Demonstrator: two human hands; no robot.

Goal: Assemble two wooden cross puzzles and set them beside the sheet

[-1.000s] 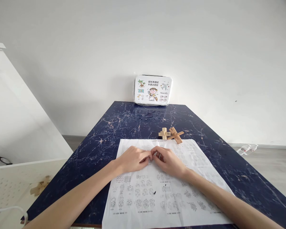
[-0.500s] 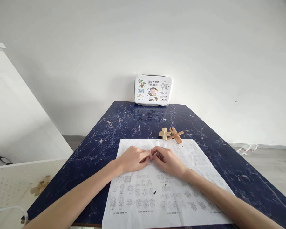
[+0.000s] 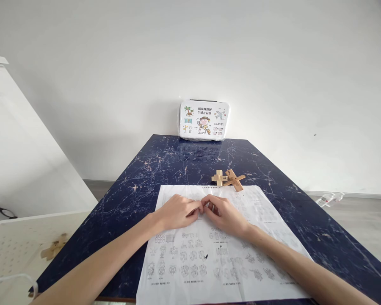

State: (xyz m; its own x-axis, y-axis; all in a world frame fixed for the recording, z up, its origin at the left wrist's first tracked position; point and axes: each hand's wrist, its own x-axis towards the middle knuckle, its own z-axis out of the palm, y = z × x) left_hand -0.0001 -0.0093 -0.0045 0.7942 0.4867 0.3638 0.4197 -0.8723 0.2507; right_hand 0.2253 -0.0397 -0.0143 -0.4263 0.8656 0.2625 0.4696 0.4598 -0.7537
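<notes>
My left hand point(image 3: 178, 212) rests on a large white printed sheet point(image 3: 174, 292), its fingers curled and closed. Facing it, my right hand point(image 3: 226, 215) lies on the same sheet, also closed with bent fingers. The fingertips of both hands meet in the middle, and no object shows between them. Just beyond the right hand, at the sheet's far edge, sits a pale wooden interlocking puzzle point(image 3: 219, 178). Touching or very near it is a browner wooden cross-shaped puzzle point(image 3: 234, 181) with dark marks. Rows of small line diagrams and captions cover the sheet.
A white case point(image 3: 205, 120) with cartoon prints stands at the back of the dark blue marbled table point(image 3: 139, 169), against the wall. At lower left, a white perforated basket point(image 3: 12, 254) holds wooden pieces point(image 3: 54, 247). A clear plastic package point(image 3: 330, 199) lies on the floor at right.
</notes>
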